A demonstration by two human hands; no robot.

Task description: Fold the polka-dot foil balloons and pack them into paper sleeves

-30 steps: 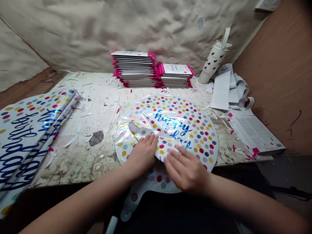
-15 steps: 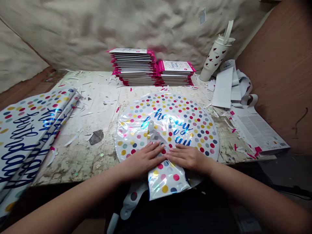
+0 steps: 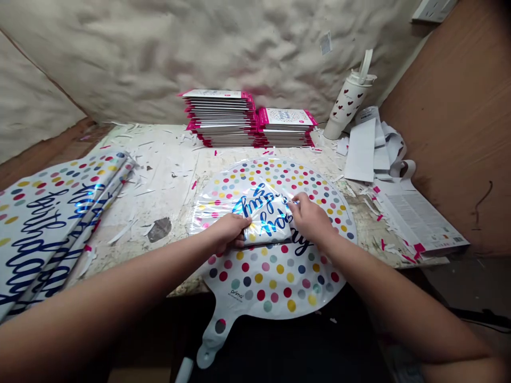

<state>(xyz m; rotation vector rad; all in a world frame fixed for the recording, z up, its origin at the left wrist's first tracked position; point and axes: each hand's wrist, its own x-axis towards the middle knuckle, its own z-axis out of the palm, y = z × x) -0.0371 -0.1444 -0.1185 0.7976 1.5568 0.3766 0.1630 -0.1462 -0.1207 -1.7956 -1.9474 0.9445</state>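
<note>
A round foil balloon (image 3: 271, 282) with multicoloured polka dots lies flat on the table edge, its tail (image 3: 213, 335) hanging towards me. On it rests a shiny foil folded into a flat packet (image 3: 265, 221), with blue "happy birthday" lettering on top. My left hand (image 3: 229, 231) grips the packet's left end, fingers over the fold. My right hand (image 3: 309, 215) pinches its upper right corner. Part of the balloon's lettering is hidden under the packet.
Several flat foil balloons (image 3: 51, 229) lie at the left. Two stacks of pink-edged packaged cards (image 3: 219, 117) stand at the back. A heart-printed tumbler (image 3: 347, 98) and white paper strips (image 3: 361, 151) are at the right. Paper scraps litter the scarred table (image 3: 139, 213).
The foil has gone from a long pointed fold towards me to a compact packet further up the balloon. Both hands moved away from me with it, exposing the lower dotted balloon and its printed logo.
</note>
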